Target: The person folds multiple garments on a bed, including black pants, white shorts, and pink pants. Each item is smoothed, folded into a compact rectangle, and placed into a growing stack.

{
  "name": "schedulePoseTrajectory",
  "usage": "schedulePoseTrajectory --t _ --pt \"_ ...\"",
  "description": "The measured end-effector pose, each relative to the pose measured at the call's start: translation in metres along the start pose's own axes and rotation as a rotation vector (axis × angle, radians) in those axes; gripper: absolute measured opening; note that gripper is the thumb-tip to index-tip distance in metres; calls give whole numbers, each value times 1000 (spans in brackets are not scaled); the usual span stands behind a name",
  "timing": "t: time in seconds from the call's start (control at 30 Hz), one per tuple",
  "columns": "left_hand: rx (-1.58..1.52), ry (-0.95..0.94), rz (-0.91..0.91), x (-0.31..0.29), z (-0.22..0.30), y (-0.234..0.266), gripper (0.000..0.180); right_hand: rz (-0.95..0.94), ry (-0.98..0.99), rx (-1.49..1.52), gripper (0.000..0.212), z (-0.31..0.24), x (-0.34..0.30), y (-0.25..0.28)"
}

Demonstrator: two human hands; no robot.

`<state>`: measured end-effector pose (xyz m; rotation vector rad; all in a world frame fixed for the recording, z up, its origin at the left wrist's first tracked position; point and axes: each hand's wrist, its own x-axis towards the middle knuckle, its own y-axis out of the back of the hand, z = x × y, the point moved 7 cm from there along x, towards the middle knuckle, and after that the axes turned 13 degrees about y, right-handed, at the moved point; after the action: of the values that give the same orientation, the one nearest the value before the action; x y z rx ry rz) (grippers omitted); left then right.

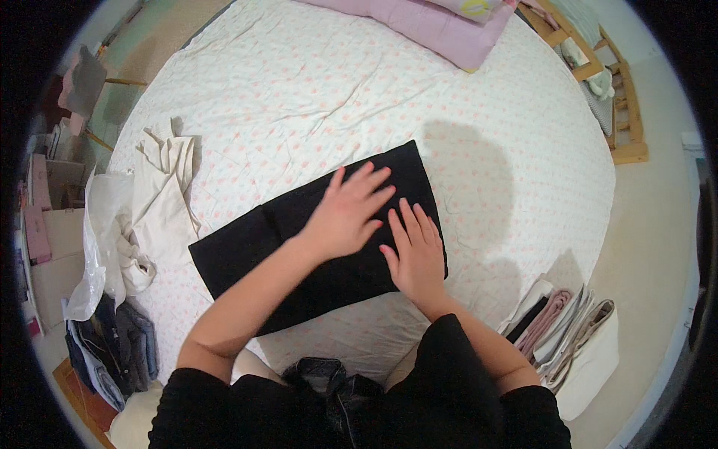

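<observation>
A flat rectangle of black cloth (321, 288) lies slantwise on the bed in front of me. Whether it is a garment or a bag, I cannot tell. My left hand (350, 213) rests palm down on its upper middle, fingers spread. Close beside it, my right hand (415, 251) lies flat near the cloth's right edge, its fingers stretched out. Neither hand grips anything. Beneath my forearms, part of the cloth is hidden.
Patterned white bedding (292, 97) spreads around the cloth. Crumpled cream cloth (166, 187) and clear plastic (105, 232) lie at left, above folded jeans (112, 352). Folded fabrics (557, 329) stand in a row at right. A pink pillow (449, 34) sits at the far edge.
</observation>
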<state>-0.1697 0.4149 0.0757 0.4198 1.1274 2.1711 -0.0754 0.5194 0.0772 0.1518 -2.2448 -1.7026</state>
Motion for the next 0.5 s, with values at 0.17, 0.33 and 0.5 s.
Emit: schedulePoseTrajectory --t 0.17,0.33,0.5 --pt "303 124 49 -6 -9 -45 68 -161 62 -75 66 33 -29 -39" --pt "314 235 132 -23 -19 -35 78 -123 41 -36 72 56 -43 -43" --pt "193 17 -226 -80 2 -54 81 -110 -31 0 76 48 -29 -28"
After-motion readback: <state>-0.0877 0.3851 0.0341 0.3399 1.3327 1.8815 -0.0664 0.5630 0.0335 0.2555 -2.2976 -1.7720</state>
